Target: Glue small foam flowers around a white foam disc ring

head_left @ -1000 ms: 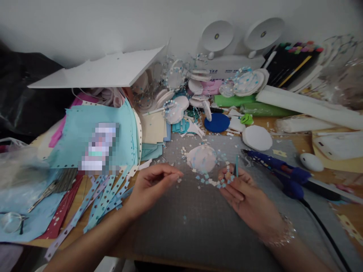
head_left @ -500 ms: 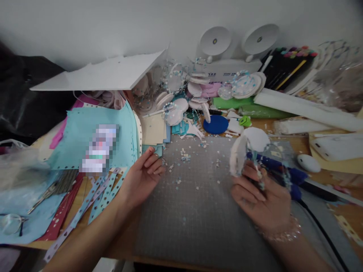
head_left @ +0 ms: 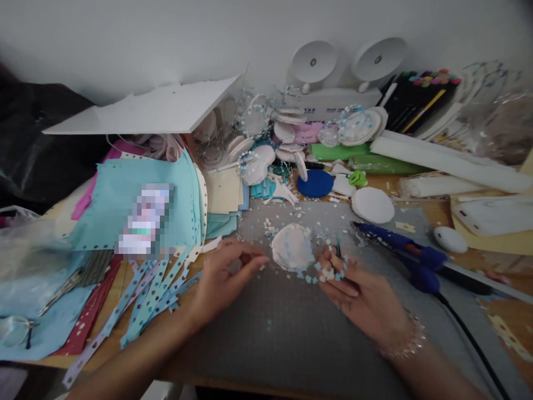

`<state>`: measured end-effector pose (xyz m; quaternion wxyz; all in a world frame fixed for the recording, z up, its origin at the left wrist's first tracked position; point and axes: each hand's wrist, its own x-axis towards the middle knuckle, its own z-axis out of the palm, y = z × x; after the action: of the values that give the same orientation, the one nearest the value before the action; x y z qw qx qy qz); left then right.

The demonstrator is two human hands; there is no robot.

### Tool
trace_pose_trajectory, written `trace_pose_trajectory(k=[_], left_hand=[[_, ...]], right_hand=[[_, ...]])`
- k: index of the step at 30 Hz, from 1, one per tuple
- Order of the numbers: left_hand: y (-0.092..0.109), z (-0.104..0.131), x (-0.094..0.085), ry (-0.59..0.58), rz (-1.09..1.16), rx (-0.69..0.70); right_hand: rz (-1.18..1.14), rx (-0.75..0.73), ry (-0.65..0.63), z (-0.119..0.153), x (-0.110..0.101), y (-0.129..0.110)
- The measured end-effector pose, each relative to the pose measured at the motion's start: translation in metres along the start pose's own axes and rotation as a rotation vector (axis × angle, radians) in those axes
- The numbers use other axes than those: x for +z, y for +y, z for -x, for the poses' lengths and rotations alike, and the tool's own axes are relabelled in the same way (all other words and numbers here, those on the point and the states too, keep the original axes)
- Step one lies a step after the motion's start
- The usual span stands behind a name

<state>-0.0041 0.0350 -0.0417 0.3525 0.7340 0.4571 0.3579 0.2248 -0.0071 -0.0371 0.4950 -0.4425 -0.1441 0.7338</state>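
A white round disc (head_left: pixel 291 247) with small blue and white flowers about its edge shows over the grey mat, between my hands; whether it rests there or hangs just above, I cannot tell. My right hand (head_left: pixel 356 291) is closed on a strand of small flowers (head_left: pixel 328 272) that runs beside the disc. A thin dark tip sticks up from those fingers, too blurred to name. To the disc's left is my left hand (head_left: pixel 227 272), thumb and forefinger brought together in a pinch; anything between them is hidden. Another white disc (head_left: pixel 372 204) lies farther back on the mat.
A blue glue gun (head_left: pixel 410 253) with a black cord lies right of my right hand. Punched paper strips (head_left: pixel 152 294) and a phone (head_left: pixel 145 219) on blue paper are at left. Flower-trimmed discs (head_left: pixel 254 166) crowd the back. Loose paper flowers dot the grey mat (head_left: pixel 266 339).
My right hand has moved left and turned, bringing the flower-trimmed disc to the mat's middle. My left hand has come right and its fingers have closed to a pinch. The glue gun shows more fully.
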Motion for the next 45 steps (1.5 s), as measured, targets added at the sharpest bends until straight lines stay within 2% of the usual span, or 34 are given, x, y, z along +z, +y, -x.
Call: trace_pose_trajectory(k=[3,6,11,15,20,27,33,45], left_hand=[[0.003,-0.001,-0.004,-0.001,-0.080,0.086],[0.005,-0.001,-0.009,-0.023,-0.002,0.111],[0.004,0.006,-0.014,-0.222,0.202,0.126],[0.001,0.008,-0.010,-0.324,0.219,0.103],[0.004,0.006,-0.004,-0.292,0.163,0.104],[0.007,0.004,-0.006,-0.247,0.115,0.208],[0.003,0.004,-0.005,-0.208,0.130,0.195],[0.003,0.003,-0.007,-0.226,0.089,0.233]], right_hand=[[0.015,0.052,0.011,0.001,0.004,0.001],[0.014,0.072,0.020,0.003,0.006,0.001],[0.050,0.091,0.025,0.003,0.008,0.003],[0.129,0.089,-0.016,0.004,0.008,0.007],[0.237,0.044,-0.071,0.005,0.008,0.010],[0.346,0.001,-0.093,0.004,0.005,0.013],[0.426,-0.079,-0.116,0.006,0.003,0.013],[0.444,-0.026,-0.185,0.008,-0.002,0.012]])
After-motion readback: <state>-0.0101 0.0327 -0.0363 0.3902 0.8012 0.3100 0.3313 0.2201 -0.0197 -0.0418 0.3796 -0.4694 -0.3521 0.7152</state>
